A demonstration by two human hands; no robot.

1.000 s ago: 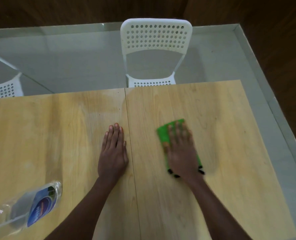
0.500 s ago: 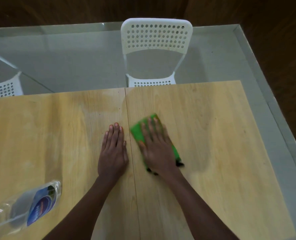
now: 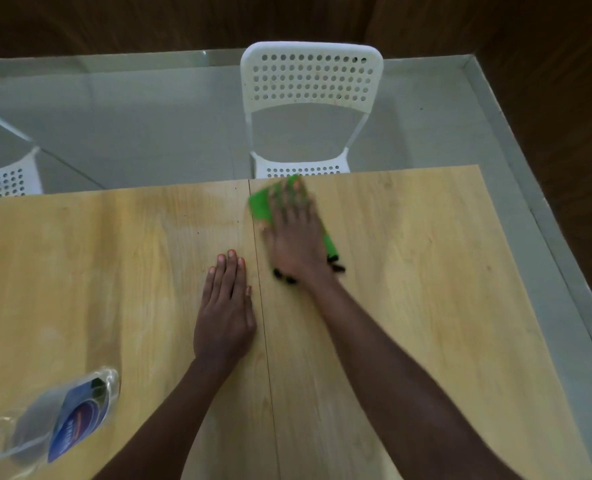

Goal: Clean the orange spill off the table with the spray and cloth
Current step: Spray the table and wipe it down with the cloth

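Note:
My right hand (image 3: 296, 233) presses flat, fingers straight, on a green cloth (image 3: 261, 206) near the far edge of the wooden table (image 3: 426, 271), just right of the table's centre seam. The cloth's dark fringe shows below my wrist. My left hand (image 3: 227, 306) rests flat and open on the table just left of the seam. A clear spray bottle with a blue label (image 3: 62, 420) stands at the near left. A damp sheen lies on the wood left of the cloth; I see no orange spill.
A white perforated chair (image 3: 310, 109) stands beyond the table's far edge, directly behind the cloth. Part of a second white chair (image 3: 7, 181) shows at the far left. Grey floor and a dark wooden wall lie beyond.
My right hand has slid the green cloth from the right half leftwards to the seam, then away from me to the far edge. My left hand and the bottle have stayed put.

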